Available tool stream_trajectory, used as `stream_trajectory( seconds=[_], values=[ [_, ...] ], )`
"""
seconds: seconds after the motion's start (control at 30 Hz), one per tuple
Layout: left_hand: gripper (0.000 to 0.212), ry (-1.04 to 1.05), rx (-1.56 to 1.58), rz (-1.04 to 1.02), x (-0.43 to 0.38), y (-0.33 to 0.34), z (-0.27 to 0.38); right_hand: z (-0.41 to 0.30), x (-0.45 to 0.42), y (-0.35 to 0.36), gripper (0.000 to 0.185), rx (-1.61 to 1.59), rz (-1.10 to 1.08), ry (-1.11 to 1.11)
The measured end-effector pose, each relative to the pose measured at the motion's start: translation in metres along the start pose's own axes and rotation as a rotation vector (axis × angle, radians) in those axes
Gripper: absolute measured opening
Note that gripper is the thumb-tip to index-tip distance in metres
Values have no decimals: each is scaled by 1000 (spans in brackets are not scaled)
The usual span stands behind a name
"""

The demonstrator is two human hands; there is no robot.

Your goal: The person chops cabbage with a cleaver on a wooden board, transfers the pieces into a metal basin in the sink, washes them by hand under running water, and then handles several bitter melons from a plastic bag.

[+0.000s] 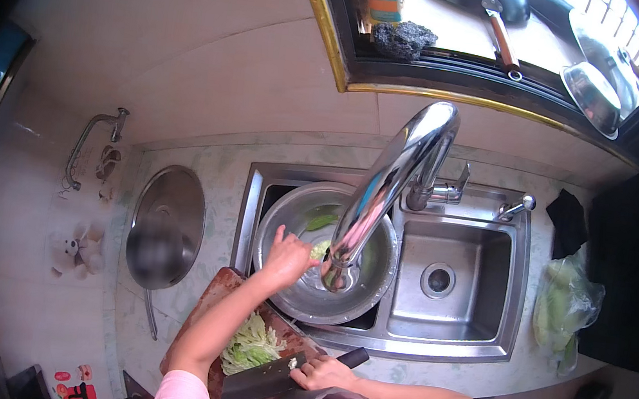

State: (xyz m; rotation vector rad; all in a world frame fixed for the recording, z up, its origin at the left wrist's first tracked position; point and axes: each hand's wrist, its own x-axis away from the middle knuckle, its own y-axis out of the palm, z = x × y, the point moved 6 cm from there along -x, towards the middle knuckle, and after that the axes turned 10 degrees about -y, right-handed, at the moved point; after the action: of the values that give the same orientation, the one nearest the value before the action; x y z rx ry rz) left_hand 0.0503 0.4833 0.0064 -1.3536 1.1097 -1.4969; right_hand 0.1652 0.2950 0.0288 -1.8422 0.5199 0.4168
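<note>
My left hand is over the left rim of a round metal basin, its fingertips at a piece of pale green leaf vegetable; whether they grip it I cannot tell. A green leaf lies in the basin, partly hidden by the chrome faucet. My right hand rests by a cleaver with a dark handle, a small pale scrap near its fingers; its hold on the cleaver is unclear. Cut leafy cabbage lies on the reddish-brown cutting board, beside the blade.
The basin sits in the left bowl of a steel double sink; the right bowl has a drain. A metal pan stands at the left. A plastic bag of green vegetables and a black cloth lie at the right.
</note>
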Motion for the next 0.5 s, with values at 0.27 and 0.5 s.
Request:
stream_trajectory(
  seconds=[0.27,0.5],
  values=[
    [22,-117,-72,-213,14,95,-55,-10,-7,-8,9,-77,-71,31],
    [26,-112,338,147,53,-1,-36,-20,-3,1,8,-146,-211,126]
  ],
)
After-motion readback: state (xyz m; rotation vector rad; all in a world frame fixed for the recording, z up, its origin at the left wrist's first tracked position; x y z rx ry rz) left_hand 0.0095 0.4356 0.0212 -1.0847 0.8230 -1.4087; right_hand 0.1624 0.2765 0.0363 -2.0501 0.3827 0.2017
